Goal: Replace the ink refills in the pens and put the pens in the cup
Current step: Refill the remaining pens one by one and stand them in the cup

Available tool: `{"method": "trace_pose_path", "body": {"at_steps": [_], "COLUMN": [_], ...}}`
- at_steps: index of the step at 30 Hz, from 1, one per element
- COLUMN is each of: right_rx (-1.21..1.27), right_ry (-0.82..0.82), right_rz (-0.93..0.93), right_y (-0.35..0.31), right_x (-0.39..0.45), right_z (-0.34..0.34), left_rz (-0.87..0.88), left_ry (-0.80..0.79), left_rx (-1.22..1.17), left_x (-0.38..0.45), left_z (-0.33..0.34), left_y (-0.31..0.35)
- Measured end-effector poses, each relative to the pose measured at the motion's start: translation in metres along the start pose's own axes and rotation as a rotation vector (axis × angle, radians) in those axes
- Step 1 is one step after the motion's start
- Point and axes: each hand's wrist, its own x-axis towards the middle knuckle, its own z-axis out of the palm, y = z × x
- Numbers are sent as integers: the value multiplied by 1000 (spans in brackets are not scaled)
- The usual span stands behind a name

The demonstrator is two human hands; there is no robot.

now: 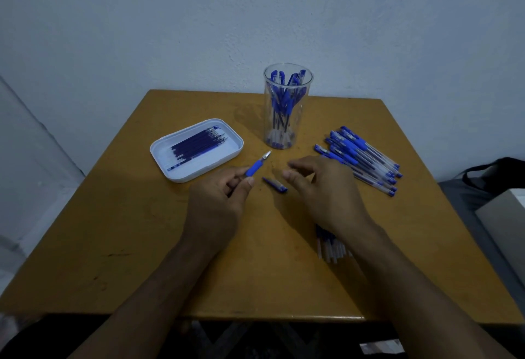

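Now, on the left side of the table [113,230] a white tray [199,172] holds dark ink refills [199,142]. Just beside it, the left hand [218,205] pinches a pen [257,164] by its blue grip, tip pointing away. A blue cap [275,184] lies between the hands. Behind stands the clear cup [287,108], full of pens. The right hand [324,188] hovers with relaxed fingers, holding nothing. A pile of pens [360,157] lies at the right.
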Motion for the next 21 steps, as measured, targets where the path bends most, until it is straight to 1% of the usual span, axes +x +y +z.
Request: {"method": "trace_pose_path", "body": {"at_steps": [2,4,8,12,14,17,21], "right_rx": [-268,-399,-465,-450,-312,34,536], "right_ry": [-48,-119,-181,-143,-76,18,38], "right_rz": [-59,-91,-87,-90,-73,-25,95], "right_y": [-4,-9,-13,-11,-10,-3,5], "right_x": [1,0,0,2,4,4,2], "right_z": [5,12,25,29,25,13,-4], "left_rz": [-73,-76,-65,-53,-44,-30,-22], "left_ry": [20,23,1,-11,-14,-25,-41], "left_rx": [-31,-29,-23,-49,-63,-89,-124], "left_x": [1,1,1,1,1,0,-1], "left_z": [-1,-2,-2,-2,-1,-1,0], "left_y": [-1,-2,-3,-4,-3,-2,-2]}}
